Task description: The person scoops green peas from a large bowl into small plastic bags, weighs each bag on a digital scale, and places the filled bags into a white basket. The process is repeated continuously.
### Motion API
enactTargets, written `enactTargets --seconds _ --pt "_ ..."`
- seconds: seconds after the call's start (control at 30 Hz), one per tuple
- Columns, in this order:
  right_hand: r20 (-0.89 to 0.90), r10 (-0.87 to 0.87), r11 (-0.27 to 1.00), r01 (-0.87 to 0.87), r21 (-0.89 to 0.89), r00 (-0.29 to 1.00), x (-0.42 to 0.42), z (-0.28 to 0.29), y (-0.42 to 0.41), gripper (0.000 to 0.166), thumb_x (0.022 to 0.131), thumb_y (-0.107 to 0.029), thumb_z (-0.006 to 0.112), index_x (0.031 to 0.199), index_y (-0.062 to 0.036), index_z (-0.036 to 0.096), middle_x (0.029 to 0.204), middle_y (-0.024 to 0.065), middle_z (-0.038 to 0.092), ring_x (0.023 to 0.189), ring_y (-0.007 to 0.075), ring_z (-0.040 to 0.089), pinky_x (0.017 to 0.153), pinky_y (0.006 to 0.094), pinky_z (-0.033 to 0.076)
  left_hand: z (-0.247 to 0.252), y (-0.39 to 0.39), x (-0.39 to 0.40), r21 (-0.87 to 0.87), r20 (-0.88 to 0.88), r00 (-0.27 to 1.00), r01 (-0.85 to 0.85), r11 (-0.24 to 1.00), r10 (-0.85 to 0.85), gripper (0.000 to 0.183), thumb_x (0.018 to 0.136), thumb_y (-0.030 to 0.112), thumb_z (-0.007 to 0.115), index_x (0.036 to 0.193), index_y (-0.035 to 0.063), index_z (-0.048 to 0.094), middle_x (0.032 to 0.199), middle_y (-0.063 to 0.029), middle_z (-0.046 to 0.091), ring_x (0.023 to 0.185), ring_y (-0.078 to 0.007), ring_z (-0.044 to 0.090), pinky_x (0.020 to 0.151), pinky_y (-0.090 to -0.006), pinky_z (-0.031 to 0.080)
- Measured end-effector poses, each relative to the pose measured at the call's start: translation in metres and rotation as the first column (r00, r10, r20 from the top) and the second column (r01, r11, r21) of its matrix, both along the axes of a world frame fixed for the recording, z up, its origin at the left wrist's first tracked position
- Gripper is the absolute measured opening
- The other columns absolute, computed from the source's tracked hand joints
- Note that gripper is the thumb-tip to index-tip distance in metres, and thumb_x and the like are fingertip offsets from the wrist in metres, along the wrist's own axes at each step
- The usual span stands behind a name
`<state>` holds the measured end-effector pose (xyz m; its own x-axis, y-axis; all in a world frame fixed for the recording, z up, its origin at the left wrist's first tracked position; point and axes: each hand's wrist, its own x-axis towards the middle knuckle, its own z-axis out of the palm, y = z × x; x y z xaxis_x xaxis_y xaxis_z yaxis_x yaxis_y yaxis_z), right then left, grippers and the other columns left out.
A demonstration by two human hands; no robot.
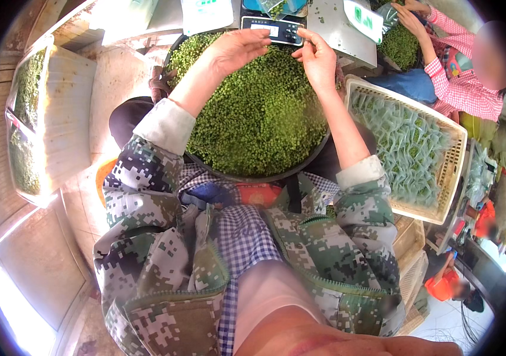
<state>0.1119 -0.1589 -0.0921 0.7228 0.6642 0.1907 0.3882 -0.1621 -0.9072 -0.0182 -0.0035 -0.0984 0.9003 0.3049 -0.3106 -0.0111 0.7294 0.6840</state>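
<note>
A large round dark tub of small green sprouts stands before me. Over its far left part reaches my left hand, its fingers stretched towards a digital scale and nothing seen in them. On the other side, my right hand is raised with bent fingers apart, the index finger close to the scale's right front corner. No object shows in it. A clear plastic bag with some sprouts lies on the scale's blue tray, cut off by the picture's top.
Right of the tub stands a cream plastic crate with rows of filled clear bags. White printed bags lie on the metal table. Another person handles a bag at upper right. At left is a white foam box.
</note>
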Motion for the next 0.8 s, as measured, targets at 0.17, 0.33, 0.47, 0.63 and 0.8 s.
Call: enactTargets --seconds 0.17,0.33,0.47,0.63,0.8 --pt "0.015 0.008 0.999 -0.008 -0.031 1.0 -0.008 0.007 0.003 0.028 0.087 0.0 0.046 0.112 -0.0034 0.059 0.072 0.0058 0.062 0.064 0.0125 0.064 0.057 0.0253 0.048 0.004 0.0 0.044 -0.148 -0.008 0.989 -0.147 0.978 0.148 0.026 0.087 0.005 0.055 0.109 -0.0078 0.053 0.112 -0.0144 0.057 0.106 -0.0253 0.056 0.098 -0.0319 0.044" --pt "0.194 0.115 0.985 -0.087 -0.15 0.974 -0.006 -0.001 0.001 0.025 0.084 -0.006 0.052 0.105 -0.0093 0.063 0.082 0.0082 0.065 0.069 0.0192 0.064 0.062 0.0299 0.049 0.012 0.005 0.037 -0.078 -0.01 0.987 -0.162 0.984 0.162 0.027 0.087 0.002 0.054 0.109 -0.0115 0.051 0.109 -0.0177 0.058 0.109 -0.0269 0.055 0.095 -0.0321 0.047" --pt "0.486 0.326 0.867 -0.051 -0.496 0.811 -0.021 -0.01 0.011 0.019 0.076 -0.018 0.063 0.095 -0.013 0.064 0.092 0.0069 0.06 0.083 0.0275 0.061 0.073 0.0393 0.049 0.004 0.001 0.005 0.091 -0.095 0.99 -0.098 0.991 0.106 0.028 0.089 0.011 0.053 0.112 -0.0046 0.054 0.112 -0.0134 0.06 0.101 -0.0226 0.06 0.086 -0.0312 0.05" --pt "0.463 0.339 0.866 -0.08 -0.493 0.819 -0.025 -0.006 0.014 0.01 0.074 -0.015 0.064 0.081 -0.0095 0.061 0.084 0.0082 0.06 0.079 0.0289 0.06 0.066 0.0409 0.049 0.004 -0.004 -0.02 0.51 -0.207 0.967 -0.022 0.86 0.148 0.025 0.086 0.011 0.052 0.108 0.0038 0.061 0.105 -0.0049 0.065 0.09 -0.0149 0.063 0.072 -0.0254 0.048" --pt "0.116 0.19 0.96 -0.16 -0.231 0.975 -0.019 -0.012 0.006 0.012 0.079 -0.013 0.066 0.088 -0.0055 0.063 0.081 0.0056 0.066 0.07 0.0152 0.063 0.063 0.0277 0.049 -0.005 -0.011 -0.017 0.77 -0.181 0.98 0.093 0.632 0.076 0.033 0.082 0.012 0.056 0.114 0.0054 0.059 0.106 -0.0028 0.065 0.082 -0.0092 0.062 0.063 -0.023 0.046"
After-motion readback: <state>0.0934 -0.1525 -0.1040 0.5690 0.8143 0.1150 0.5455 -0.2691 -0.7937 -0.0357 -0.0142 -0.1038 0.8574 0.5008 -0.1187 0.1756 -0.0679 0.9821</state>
